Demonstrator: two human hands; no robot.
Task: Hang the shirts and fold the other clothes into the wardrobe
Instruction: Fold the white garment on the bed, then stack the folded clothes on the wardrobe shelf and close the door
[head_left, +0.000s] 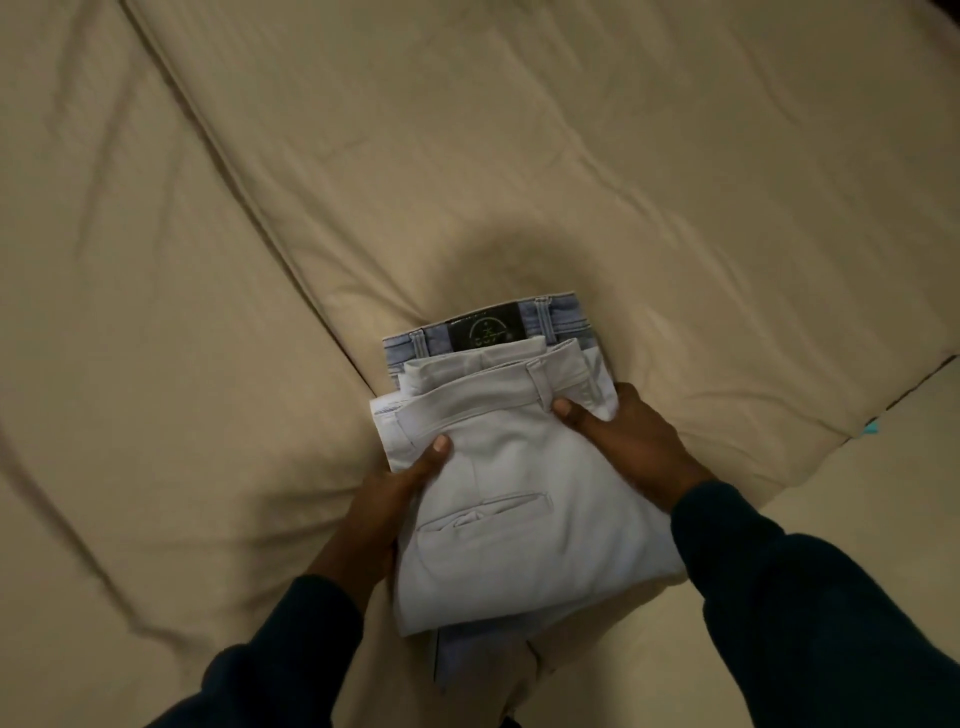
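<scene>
Folding looks finished: grey trousers folded, stacked on folded jeans on bed sheet, stack at 6 o'clock of view. Left hand grips stack's 9 o'clock edge, thumb on top; right hand grips 3 o'clock edge likewise. Left to do: carry stack to wardrobe, not in view. Count: two folded garments visible, possibly third between; no shirts, no hangers seen

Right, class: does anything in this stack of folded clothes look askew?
Slightly: the blue denim jeans at the bottom stick out beyond the folded light grey trousers gripped by both hands, so edges don't line up.
</scene>
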